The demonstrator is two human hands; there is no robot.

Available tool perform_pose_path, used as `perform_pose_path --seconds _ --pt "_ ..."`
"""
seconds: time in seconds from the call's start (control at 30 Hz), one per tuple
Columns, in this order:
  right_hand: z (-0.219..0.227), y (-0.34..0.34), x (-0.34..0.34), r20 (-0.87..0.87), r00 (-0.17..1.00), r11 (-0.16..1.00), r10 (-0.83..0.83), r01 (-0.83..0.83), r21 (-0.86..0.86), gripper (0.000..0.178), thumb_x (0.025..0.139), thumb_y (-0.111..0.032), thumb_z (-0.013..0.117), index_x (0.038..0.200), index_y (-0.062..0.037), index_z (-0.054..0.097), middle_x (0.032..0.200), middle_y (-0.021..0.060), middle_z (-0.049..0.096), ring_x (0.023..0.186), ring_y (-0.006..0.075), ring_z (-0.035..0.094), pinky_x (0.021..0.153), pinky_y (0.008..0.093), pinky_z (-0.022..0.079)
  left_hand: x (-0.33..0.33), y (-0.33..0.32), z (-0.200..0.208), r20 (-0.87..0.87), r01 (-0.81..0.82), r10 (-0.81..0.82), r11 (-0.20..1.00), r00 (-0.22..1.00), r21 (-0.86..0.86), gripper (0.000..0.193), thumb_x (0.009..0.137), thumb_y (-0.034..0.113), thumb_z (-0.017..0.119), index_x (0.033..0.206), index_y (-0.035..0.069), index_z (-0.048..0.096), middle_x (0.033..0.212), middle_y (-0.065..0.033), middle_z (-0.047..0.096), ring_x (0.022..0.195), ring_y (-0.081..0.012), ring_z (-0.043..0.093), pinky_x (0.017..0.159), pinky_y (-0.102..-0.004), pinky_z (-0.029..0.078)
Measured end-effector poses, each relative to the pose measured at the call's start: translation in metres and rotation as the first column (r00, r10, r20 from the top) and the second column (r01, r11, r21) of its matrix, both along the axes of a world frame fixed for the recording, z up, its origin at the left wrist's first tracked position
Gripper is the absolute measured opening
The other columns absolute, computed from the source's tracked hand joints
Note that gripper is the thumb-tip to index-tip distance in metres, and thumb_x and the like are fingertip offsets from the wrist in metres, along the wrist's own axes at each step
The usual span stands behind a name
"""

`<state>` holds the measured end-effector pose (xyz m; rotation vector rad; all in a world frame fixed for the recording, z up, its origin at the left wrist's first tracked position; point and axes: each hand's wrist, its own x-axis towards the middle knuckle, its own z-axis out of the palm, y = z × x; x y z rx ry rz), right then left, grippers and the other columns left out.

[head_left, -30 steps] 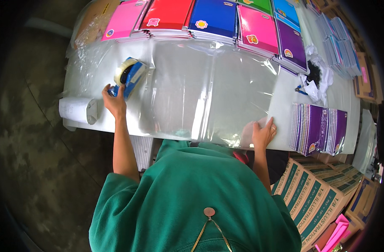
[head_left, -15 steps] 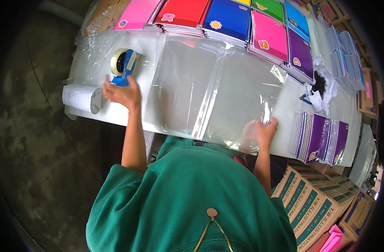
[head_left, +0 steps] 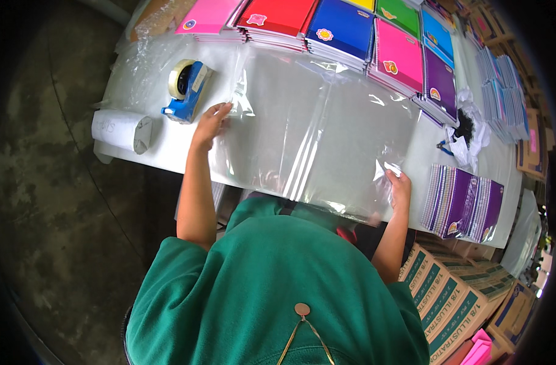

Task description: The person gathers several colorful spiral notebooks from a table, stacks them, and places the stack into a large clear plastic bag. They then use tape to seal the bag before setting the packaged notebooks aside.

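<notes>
A wide clear plastic sheet (head_left: 351,140) lies across the white table in front of me, with glossy creases and a bright fold band down its middle. My left hand (head_left: 212,125) pinches its left edge, close to the blue tape dispenser (head_left: 196,91) with a roll of clear tape. At the opposite edge, my right hand (head_left: 401,190) has its fingers closed on the plastic. Beyond the sheet stand stacks of spiral notebooks, among them a red one (head_left: 278,17), a blue one (head_left: 340,35) and a pink one (head_left: 397,58).
A white paper-wrapped bundle (head_left: 121,130) lies at the left table edge. Right of the sheet are a wrapped pack of purple notebooks (head_left: 463,201), blue-handled pliers (head_left: 443,148) and crumpled white plastic (head_left: 469,146) with black bits. Cardboard boxes (head_left: 448,298) stand below the table's right side.
My left hand has moved right, from beside the tape dispenser to the plastic's left edge, and closed on it. My right hand has shifted slightly right with the plastic's edge.
</notes>
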<state>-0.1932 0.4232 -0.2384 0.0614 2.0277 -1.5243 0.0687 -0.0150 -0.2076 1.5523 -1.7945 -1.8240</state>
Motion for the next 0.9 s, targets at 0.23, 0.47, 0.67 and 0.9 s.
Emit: perform_pose_path --seconds 0.23,0.47,0.67,0.9 --pt "0.013 -0.036 0.017 0.107 0.994 0.976 0.012 0.012 -0.216 0.028 0.085 -0.014 0.062 0.109 0.0 0.058 0.091 0.0028 0.061 0.078 0.0127 0.058 0.071 0.0252 0.048 0.001 0.024 -0.003 0.281 0.098 0.278 0.53 0.919 -0.843 0.058 0.078 0.035 0.068 0.121 0.002 0.048 0.108 -0.0195 0.053 0.102 -0.0327 0.051 0.086 -0.0391 0.042" --pt "0.018 -0.063 0.025 0.042 0.975 0.976 0.217 -0.217 0.003 0.033 0.083 -0.023 0.064 0.104 0.0013 0.065 0.094 0.0046 0.062 0.082 0.0118 0.057 0.077 0.0231 0.043 -0.018 0.054 -0.008 0.53 0.292 0.2 0.652 0.824 -0.7 0.083 0.066 0.052 0.072 0.125 0.002 0.042 0.122 -0.0214 0.042 0.116 -0.0369 0.037 0.094 -0.0472 0.031" --pt "-0.004 -0.092 0.064 -0.737 0.423 0.834 0.527 -0.094 0.543 0.03 0.082 -0.02 0.063 0.102 0.0017 0.065 0.075 0.0049 0.061 0.066 0.01 0.051 0.061 0.026 0.041 -0.019 0.056 -0.008 0.559 0.343 0.263 0.566 0.787 -0.75 0.084 0.063 0.051 0.075 0.121 -0.001 0.043 0.121 -0.0194 0.044 0.115 -0.0352 0.038 0.095 -0.0448 0.031" --pt "0.013 -0.117 0.072 -0.049 0.978 0.978 0.204 -0.206 -0.04 0.017 0.081 -0.014 0.063 0.089 0.0007 0.066 0.072 0.0018 0.061 0.058 0.0089 0.048 0.053 0.0256 0.039 -0.018 0.038 0.003 0.586 0.33 0.132 0.719 0.8 -0.612 0.074 0.064 0.048 0.075 0.113 -0.003 0.053 0.114 -0.0192 0.052 0.111 -0.0332 0.046 0.09 -0.0429 0.039"
